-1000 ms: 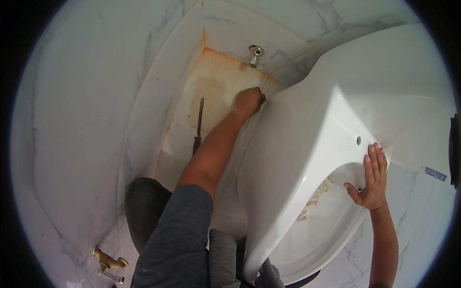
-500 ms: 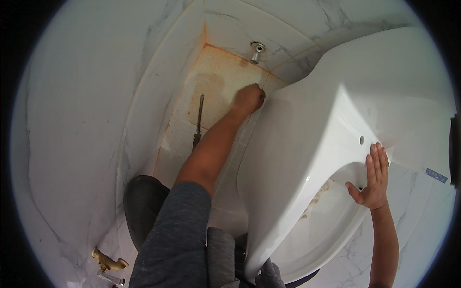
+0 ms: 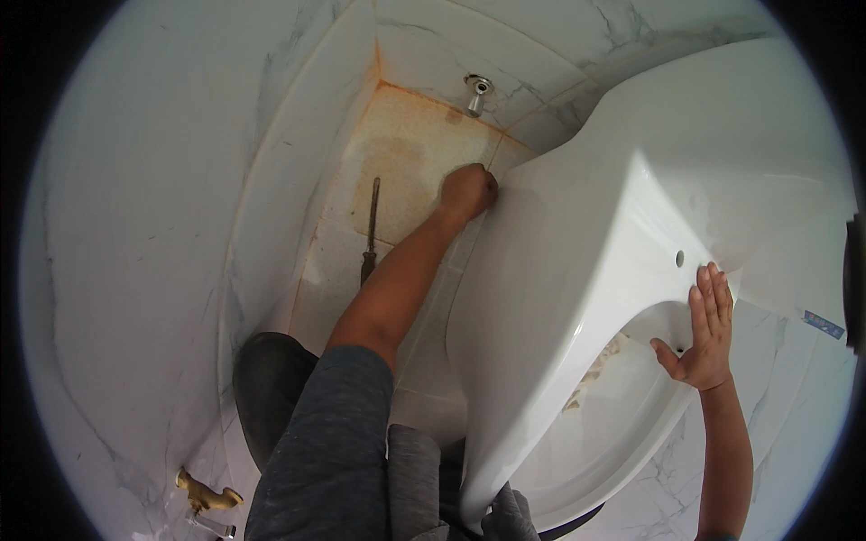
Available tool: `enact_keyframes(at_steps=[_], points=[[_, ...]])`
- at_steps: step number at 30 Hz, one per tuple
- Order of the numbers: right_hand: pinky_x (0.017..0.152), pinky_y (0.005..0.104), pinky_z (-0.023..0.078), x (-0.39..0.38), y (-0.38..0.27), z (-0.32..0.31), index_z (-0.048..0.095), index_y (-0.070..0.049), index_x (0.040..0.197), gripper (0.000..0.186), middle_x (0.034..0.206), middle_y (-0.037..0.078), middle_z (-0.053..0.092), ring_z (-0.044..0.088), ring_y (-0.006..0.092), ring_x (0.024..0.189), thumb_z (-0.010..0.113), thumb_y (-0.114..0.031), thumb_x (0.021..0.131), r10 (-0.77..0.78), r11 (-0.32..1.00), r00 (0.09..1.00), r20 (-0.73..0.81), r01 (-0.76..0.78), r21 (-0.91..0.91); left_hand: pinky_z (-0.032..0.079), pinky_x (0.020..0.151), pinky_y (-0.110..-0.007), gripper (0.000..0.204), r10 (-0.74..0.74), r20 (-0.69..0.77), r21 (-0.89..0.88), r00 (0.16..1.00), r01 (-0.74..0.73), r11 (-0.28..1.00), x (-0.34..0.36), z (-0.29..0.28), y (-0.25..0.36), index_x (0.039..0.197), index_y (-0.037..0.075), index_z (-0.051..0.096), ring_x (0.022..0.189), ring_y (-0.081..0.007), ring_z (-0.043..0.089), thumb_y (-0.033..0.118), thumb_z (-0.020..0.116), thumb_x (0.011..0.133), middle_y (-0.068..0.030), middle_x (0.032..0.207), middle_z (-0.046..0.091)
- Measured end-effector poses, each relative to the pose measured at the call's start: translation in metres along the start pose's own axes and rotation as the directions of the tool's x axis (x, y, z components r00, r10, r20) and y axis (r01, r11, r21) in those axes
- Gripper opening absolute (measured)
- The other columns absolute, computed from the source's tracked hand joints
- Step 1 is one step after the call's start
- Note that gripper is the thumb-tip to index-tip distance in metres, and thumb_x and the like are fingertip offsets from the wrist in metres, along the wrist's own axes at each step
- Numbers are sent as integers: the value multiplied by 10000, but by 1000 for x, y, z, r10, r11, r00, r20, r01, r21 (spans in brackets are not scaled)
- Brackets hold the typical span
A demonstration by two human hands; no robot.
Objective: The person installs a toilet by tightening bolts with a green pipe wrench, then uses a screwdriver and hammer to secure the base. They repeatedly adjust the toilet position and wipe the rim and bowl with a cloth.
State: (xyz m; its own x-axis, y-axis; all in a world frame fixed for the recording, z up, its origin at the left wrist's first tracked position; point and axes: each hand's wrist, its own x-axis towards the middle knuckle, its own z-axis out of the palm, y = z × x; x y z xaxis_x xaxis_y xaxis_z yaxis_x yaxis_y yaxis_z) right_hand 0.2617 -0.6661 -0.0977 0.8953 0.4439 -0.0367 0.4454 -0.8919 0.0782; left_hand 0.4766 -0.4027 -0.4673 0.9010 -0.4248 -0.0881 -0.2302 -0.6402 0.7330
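Observation:
A white ceramic toilet (image 3: 550,270) fills the right half of the head view, its bowl opening toward me at the lower right. My left hand (image 3: 469,192) is down at the floor, against the toilet's far left side. Its fingers are curled into a fist; whatever they may hold is hidden. Flat on the toilet's rim, beside a small round hole, lies my right hand (image 3: 708,338), fingers straight and thumb spread. A screwdriver (image 3: 369,257) lies on the floor left of my left forearm, its handle partly covered by that arm.
A chrome valve (image 3: 477,94) sticks out of the far marble-patterned wall. Rust-coloured stains line the edge of the floor tiles (image 3: 397,144). At the lower left is a brass tap (image 3: 207,494). Beige material (image 3: 595,370) shows inside the bowl.
My left fist has shifted very slightly toward me along the toilet's side. My right hand keeps its place on the rim, and the view has tilted a little.

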Motion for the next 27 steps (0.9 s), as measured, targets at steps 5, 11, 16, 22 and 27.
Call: enact_keyframes(at_steps=[5, 11, 16, 22, 27], points=[[1230, 584, 239, 0, 0, 0, 328, -99, 1594, 1009, 1637, 188, 349, 316, 412, 1516, 799, -304, 725, -11, 1000, 1000, -10, 10, -3, 546, 831, -465, 160, -34, 53, -30, 998, 36, 999, -1, 1, -1, 857, 79, 782, 946, -374, 687, 213, 695, 861, -174, 984, 708], [1229, 589, 237, 0, 0, 1, 327, -101, 1597, 979, 1638, 181, 350, 316, 410, 1516, 784, -325, 760, -9, 1000, 1000, -17, 9, 1, 543, 845, -466, 149, -38, 45, -57, 998, 41, 998, -9, -4, 4, 910, 92, 787, 952, -370, 680, 191, 687, 861, -168, 997, 695], [1225, 594, 234, 0, 1, 1, 330, -92, 1594, 950, 1636, 190, 349, 315, 414, 1516, 771, -328, 787, -11, 1000, 1000, -15, 11, 11, 542, 868, -452, 138, 12, -10, 40, 1000, -12, 999, -10, -4, 12, 924, 114, 790, 1005, -336, 663, 156, 681, 851, -135, 1001, 682], [1193, 579, 295, -2, -1, 0, 371, -59, 1564, 908, 1603, 251, 368, 385, 447, 1457, 782, -285, 787, 14, 1000, 1000, -26, -14, -13, 539, 858, -442, 134, 54, -88, 22, 995, -53, 998, -14, 2, 8, 913, 108, 788, 991, -329, 654, 151, 671, 861, -125, 973, 680], [1098, 507, 394, -23, -3, 6, 472, -9, 1449, 747, 1450, 247, 492, 508, 431, 1274, 790, -279, 830, 258, 963, 955, -145, -266, -36, 538, 887, -430, 135, 38, -154, -66, 987, -49, 997, -20, 6, 6, 891, 97, 794, 994, -322, 650, 114, 667, 848, -133, 943, 682]])
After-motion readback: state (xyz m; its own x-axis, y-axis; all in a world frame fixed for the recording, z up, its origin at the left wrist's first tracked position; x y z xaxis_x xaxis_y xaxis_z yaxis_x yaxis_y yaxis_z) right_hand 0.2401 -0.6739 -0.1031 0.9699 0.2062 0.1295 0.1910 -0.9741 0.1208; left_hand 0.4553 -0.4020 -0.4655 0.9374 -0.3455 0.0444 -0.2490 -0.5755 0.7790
